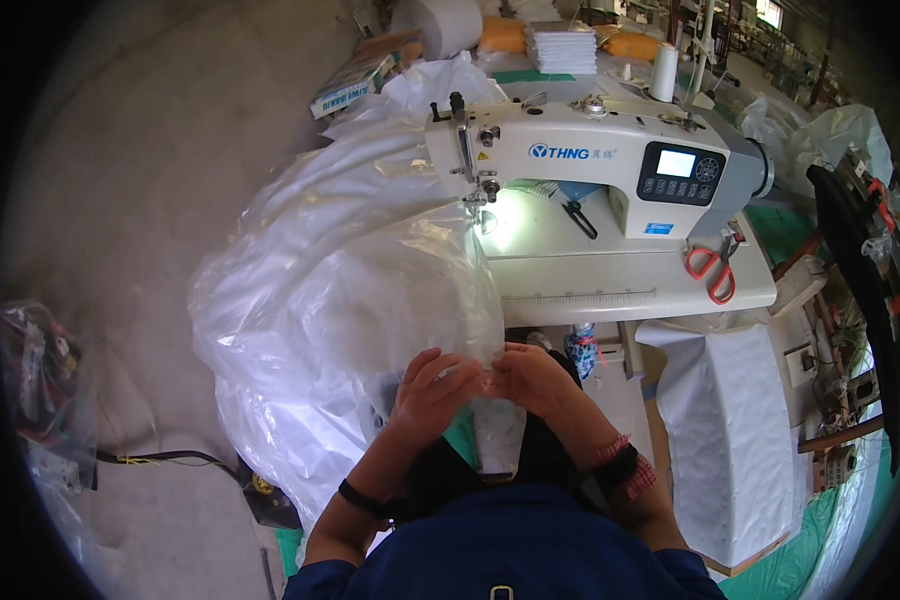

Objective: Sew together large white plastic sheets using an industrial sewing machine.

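A large sheet of clear plastic film (370, 290) drapes over the left side of the sewing table and hangs down toward the floor. Its right edge runs up to the needle area of a white sewing machine (540, 150), whose lamp is lit. At the near end of that edge, my left hand (435, 395) pinches the film between curled fingers. Close beside it, my right hand (532, 378) grips the same edge, fingertips almost touching the left ones. Both hands are just in front of the table's near edge.
Red-handled scissors (712, 275) and black thread snips (579, 220) lie on the table (620, 275). A white thread cone (664, 72) stands behind the machine. White sheeting (720, 440) hangs at the right. A black cable (160, 458) crosses the floor at the left.
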Available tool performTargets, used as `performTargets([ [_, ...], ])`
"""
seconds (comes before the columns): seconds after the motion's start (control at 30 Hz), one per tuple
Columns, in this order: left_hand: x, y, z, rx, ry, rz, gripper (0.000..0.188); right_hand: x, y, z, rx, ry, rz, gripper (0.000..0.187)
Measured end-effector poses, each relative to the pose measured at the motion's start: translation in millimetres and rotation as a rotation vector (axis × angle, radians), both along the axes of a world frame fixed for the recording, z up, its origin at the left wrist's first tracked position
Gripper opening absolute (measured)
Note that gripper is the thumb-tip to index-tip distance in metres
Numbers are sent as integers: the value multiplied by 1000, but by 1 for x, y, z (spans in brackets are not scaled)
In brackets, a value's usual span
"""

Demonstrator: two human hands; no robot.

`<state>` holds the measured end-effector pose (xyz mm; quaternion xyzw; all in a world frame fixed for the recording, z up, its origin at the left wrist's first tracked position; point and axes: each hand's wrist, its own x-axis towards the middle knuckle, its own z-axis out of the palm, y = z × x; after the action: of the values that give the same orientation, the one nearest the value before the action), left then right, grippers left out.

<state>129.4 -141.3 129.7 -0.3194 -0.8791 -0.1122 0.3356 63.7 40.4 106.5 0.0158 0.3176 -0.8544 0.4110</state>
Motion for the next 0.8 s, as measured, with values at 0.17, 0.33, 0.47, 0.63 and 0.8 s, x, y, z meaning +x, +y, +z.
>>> performTargets([
  [0.17,-6,8,8,148,-259,-77,20,-1,3,4,128,106,-32,24],
  [0.33,-21,12,18,54,-411,-209,11,-4,2,-1,258,101,-50,24],
  [0.47,-7,8,20,121,-649,-138,9,4,-4,-10,350,326,-101,25],
  [0.63,18,-33,-9,555,-915,374,24,13,-2,-5,409,358,-173,28],
  [0.8,56,-52,-65,926,-1922,94,42,17,-3,13,392,338,-176,25],
])
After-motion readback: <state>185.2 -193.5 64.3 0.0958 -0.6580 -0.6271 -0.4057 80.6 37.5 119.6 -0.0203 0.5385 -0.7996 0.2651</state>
